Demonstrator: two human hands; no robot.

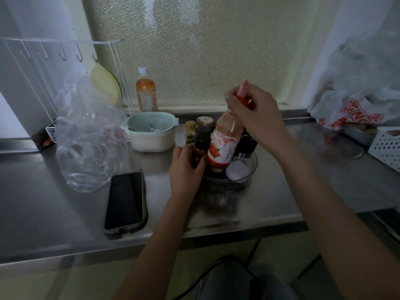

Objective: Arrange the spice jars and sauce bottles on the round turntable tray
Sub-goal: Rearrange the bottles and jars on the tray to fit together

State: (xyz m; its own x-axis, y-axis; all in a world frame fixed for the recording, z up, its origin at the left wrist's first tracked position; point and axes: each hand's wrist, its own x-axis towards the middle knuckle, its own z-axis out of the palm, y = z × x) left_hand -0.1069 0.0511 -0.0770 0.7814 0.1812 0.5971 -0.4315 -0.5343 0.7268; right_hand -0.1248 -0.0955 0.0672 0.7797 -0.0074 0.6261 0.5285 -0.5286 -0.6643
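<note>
Several jars are already seated in the turntable tray (249, 177). A red-capped sauce bottle (223, 144), gripped at its neck by the right hand (255, 118), is not yet settled; a dark bottle (198, 148) is clasped by the left hand (186, 169).

Dim, backlit by frosted window (194, 50); edges warped.

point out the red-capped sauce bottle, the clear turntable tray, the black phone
Red-capped, red-labelled sauce bottle (218, 151), head view, on its label.
Clear round turntable tray (249, 173), head view, on its right wall.
Black phone (125, 199), head view, mid-screen.
</note>
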